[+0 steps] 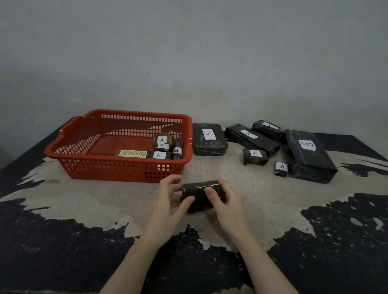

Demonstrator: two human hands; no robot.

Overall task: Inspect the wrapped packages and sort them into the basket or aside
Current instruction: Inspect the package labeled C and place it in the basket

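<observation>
A small dark wrapped package (198, 192) is held just above the table between my left hand (170, 201) and my right hand (226, 205); no label shows on its visible side. Behind and to the left stands a red plastic basket (79, 154) with a yellow "ABNORMAL" note (133, 153) and several small labelled packages (163, 146) in its right corner. Further dark packages lie at the back right: one marked B (209, 139), a long one marked A (252, 139), a big one (309, 156), and small ones marked A (255, 156) (281, 168).
The table (266, 204) has a worn pale top with peeling black coating. A grey wall rises directly behind it. One more package (267, 129) sits at the back against the big one. The table's near edge runs along the bottom.
</observation>
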